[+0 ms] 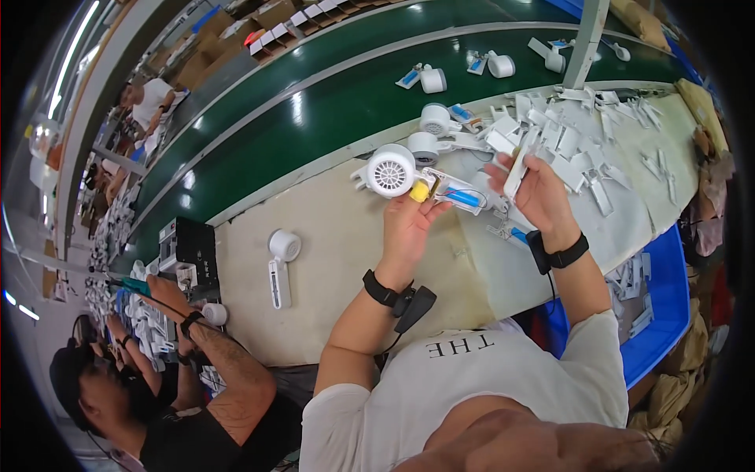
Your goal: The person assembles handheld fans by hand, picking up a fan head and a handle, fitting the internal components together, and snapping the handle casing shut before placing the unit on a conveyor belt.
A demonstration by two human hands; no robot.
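At the far left, a co-worker's hand (161,289) rests by a black box (189,248) at the surface's edge. Further right, a white handheld fan (281,263) lies flat and alone on the beige surface (330,259). The left hand (409,224) is raised over the surface, fingers curled, pinching a small yellow part (420,190) between thumb and fingertips; it is closed about that piece. Just beside the yellow part, touching or nearly so, sits a white round fan head (391,170) with a grille face, lying on the surface by the green conveyor belt (314,118). The right hand (531,189) is closed around a white plastic handle piece (515,175), held upright. Past it, a heap of similar white handle shells (582,149) covers the surface.
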